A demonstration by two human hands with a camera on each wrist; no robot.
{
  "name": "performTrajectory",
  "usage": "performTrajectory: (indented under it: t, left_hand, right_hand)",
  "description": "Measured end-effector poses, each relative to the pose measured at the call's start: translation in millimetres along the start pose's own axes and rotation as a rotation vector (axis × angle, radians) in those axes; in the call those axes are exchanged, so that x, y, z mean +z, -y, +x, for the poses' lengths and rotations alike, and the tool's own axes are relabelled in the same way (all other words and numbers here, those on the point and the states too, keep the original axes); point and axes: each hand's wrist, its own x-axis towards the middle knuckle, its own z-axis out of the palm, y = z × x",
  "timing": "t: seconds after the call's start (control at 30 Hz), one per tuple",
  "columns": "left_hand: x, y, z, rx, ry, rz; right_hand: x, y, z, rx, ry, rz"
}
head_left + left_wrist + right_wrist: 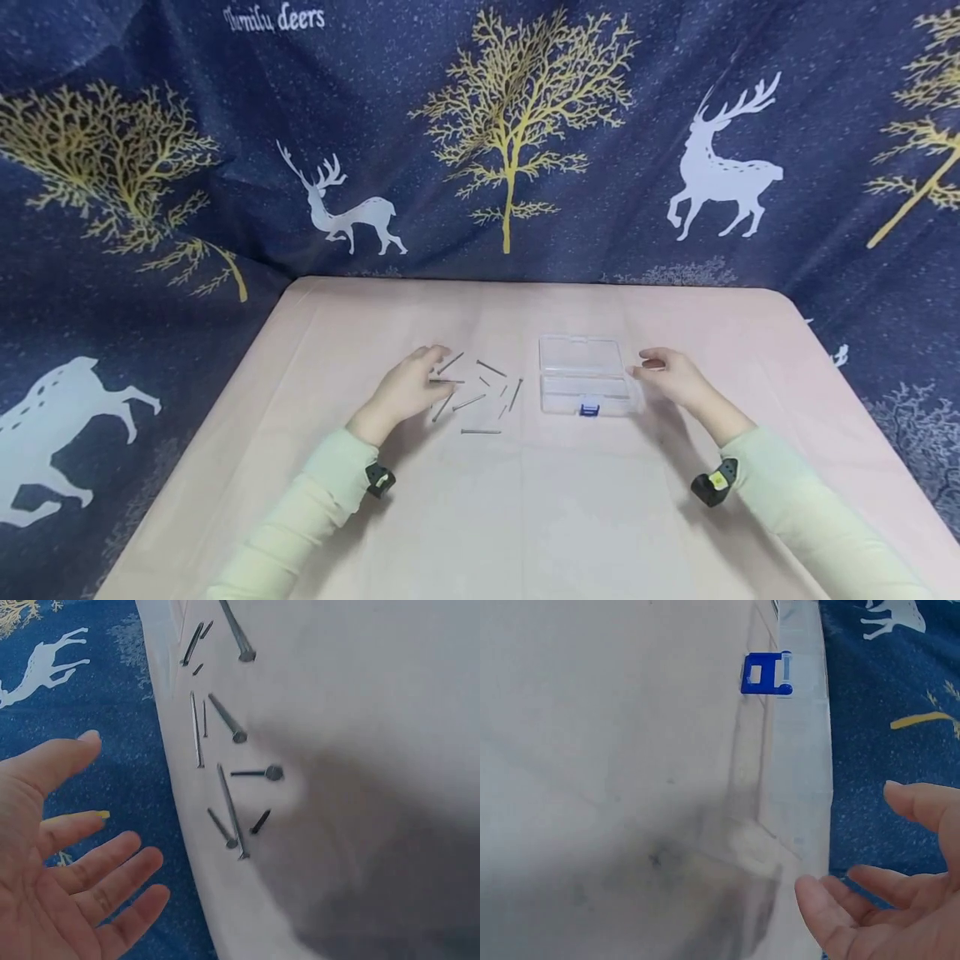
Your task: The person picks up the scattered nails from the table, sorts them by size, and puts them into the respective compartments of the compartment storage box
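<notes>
With the left hand (408,390) hovering relaxed and empty over the scattered grey nails (480,388) on the bench (525,517) and the right hand (671,375), likewise slack, beside the seemingly closed clear plastic box (583,374) with its blue latch (767,673), gathering looks barely begun, and probably calls first for opening that latch.

We see a pale pink cloth covering the bench (525,517). Behind it hangs a dark navy backdrop (112,275) speckled with tiny white dots, patterned with white deer, golden-yellow bare trees and white lettering. The scattered nails (480,387) are dull silver-grey. The small plastic box (581,371) is clear and colourless, with a bright blue clasp (589,409). Our sleeves (330,492) are a soft pale green, and each wrist carries a small black device (378,481) marked with a spot of yellow.
</notes>
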Motion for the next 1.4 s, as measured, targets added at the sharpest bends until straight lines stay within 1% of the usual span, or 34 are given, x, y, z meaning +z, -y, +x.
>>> performTrajectory:
  t: [0.1, 0.2, 0.3, 0.5, 0.6, 0.73, 0.77, 0.9, 1.03, 1.17, 1.3, 1.4]
  left_hand:
    - [6.1, -1.6, 1.2, -0.015, 0.038, -0.025]
    - [12.5, -1.9, 1.8, -0.031, 0.064, -0.027]
    - [17.8, -2.3, 0.9, -0.067, 0.086, -0.019]
    - [26.2, -0.5, -3.6, -0.141, 0.124, -0.012]
    - [28.9, 0.6, -5.7, -0.175, 0.13, -0.008]
    - [31.8, 0.9, -8.1, -0.216, 0.12, 0.009]
    - [32.3, 0.3, -9.1, -0.213, 0.108, 0.021]
    - [34.3, 0.0, -9.4, -0.241, 0.104, 0.036]
    - [36.0, -1.3, -8.6, -0.271, 0.109, 0.047]
    - [36.2, -4.5, -9.4, -0.269, 0.11, 0.079]
    - [35.8, -5.5, -10.3, -0.265, 0.113, 0.109]
    - [36.0, -5.3, -10.6, -0.273, 0.123, 0.112]
  right_hand:
    - [2, -6, -1, 0.057, 0.056, 0.086]
    - [3, -12, 0, 0.101, 0.096, 0.17]
    - [5, -17, 1, 0.117, 0.123, 0.233]
    - [7, -23, -1, 0.12, 0.172, 0.291]
    - [8, -25, -2, 0.126, 0.179, 0.313]
    - [10, -25, -2, 0.146, 0.183, 0.352]
    - [10, -25, -2, 0.153, 0.184, 0.364]
    - [11, -26, 0, 0.175, 0.176, 0.428]
    - [13, -29, 1, 0.179, 0.166, 0.455]
    - [14, -31, 1, 0.174, 0.156, 0.426]
    - [15, -32, 2, 0.15, 0.154, 0.384]
    - [16, -32, 1, 0.137, 0.157, 0.384]
